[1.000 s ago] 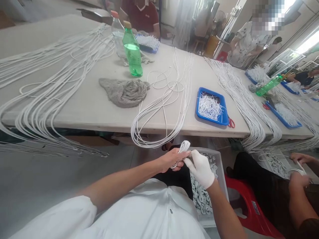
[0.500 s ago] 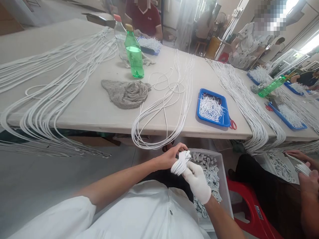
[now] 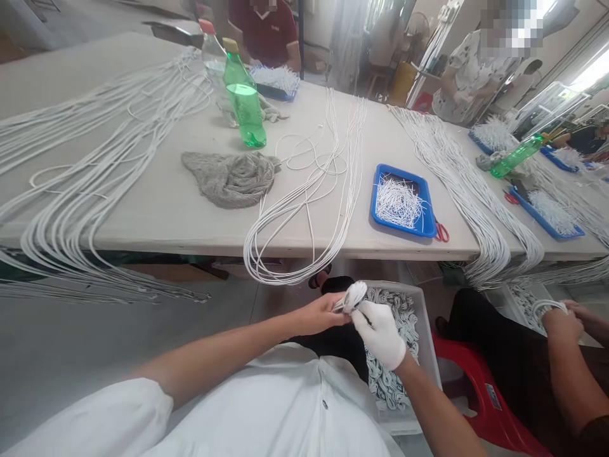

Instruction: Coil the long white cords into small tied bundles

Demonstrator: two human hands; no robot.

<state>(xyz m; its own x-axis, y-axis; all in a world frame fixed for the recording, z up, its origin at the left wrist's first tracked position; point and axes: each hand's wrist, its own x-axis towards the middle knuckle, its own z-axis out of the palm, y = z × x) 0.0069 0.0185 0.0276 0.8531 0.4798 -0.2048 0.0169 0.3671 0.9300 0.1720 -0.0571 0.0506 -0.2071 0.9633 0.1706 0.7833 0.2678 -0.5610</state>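
Note:
A small coiled bundle of white cord (image 3: 356, 294) is held between my two hands, above the near edge of a bin. My bare left hand (image 3: 323, 314) closes on its left end. My right hand (image 3: 379, 330), in a white glove, pinches the bundle from the right. Below and to the right, the pale plastic bin (image 3: 427, 336) holds many similar cord bundles (image 3: 404, 320). Long white cords (image 3: 295, 276) loop over the table edge in front of me.
On the table (image 3: 328, 244) lie a grey cloth (image 3: 233, 178), a green bottle (image 3: 246, 105), a blue tray (image 3: 404, 228) of short white ties and red scissors (image 3: 442, 232). A red stool (image 3: 469, 368) and a co-worker's hands (image 3: 564, 320) are at right.
The bundle has turned in my hands, its looped end now pointing up and right. My left fingers have closed round its other end. The co-worker's hands at right have shifted left.

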